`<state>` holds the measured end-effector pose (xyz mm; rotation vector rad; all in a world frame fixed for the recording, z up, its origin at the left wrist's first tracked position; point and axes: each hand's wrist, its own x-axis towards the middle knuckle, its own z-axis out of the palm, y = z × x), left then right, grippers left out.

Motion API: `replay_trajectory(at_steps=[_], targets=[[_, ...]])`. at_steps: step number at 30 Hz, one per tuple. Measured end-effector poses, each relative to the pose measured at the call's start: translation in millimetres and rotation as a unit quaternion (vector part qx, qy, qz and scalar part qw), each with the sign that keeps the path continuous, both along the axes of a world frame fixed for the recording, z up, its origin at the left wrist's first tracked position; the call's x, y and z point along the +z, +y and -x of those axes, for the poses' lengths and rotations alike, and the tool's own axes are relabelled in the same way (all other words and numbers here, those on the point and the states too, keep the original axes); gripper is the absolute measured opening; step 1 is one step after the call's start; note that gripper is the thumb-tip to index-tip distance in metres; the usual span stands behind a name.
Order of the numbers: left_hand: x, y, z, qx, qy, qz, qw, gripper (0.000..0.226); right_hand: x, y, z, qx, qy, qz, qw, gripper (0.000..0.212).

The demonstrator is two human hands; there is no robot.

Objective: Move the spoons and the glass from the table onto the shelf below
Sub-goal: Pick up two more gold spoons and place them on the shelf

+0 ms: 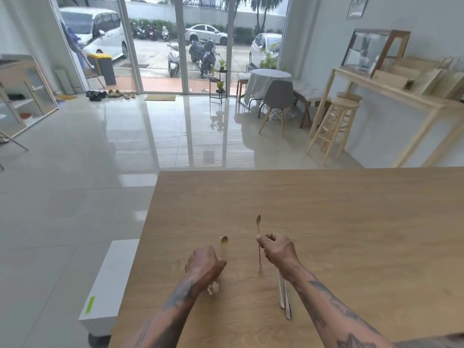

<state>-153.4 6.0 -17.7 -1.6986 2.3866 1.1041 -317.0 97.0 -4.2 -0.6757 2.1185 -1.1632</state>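
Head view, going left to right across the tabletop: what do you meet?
Left hand closed on a short gold spoon → long gold spoon pinched by the right hand → silver utensils lying under the right forearm.

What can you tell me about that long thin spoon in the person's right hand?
The long spoon is slender and gold or brass coloured, looking like metal. It has a small oval bowl at the far end, pointing away from the person, and a very thin handle with a slightly wider, flattened near end. The right hand pinches it partway along the handle. It runs nearly straight away from the person over the wooden table; whether its near end touches the table is unclear.
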Motion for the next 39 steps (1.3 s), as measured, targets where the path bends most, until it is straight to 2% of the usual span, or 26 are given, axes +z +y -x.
replay_trajectory(at_steps=[5, 10, 14, 19, 28, 39], targets=[[39, -4, -13, 0.042, 0.123, 0.009, 0.991, 0.021, 38, 6, -1, 0.015, -0.035, 0.059, 0.998, 0.017], [101, 14, -28, 0.043, 0.225, 0.049, 0.972, 0.019, 83, 23, -12, 0.038, -0.034, 0.112, 0.992, 0.017], [142, 53, -42, 0.029, 0.264, 0.107, 0.958, 0.021, 118, 50, -25, 0.060, -0.035, 0.158, 0.985, 0.017], [165, 122, -63, 0.056, 0.291, 0.117, 0.948, 0.022, 142, 102, -46, 0.088, -0.041, 0.198, 0.975, 0.016], [122, 214, -105, 0.087, 0.284, 0.067, 0.952, 0.018, 103, 182, -71, 0.094, -0.083, 0.160, 0.979, 0.019], [-2, 258, -154, 0.125, 0.235, -0.016, 0.964, 0.020, -3, 232, -107, 0.113, -0.115, 0.031, 0.986, 0.016]])
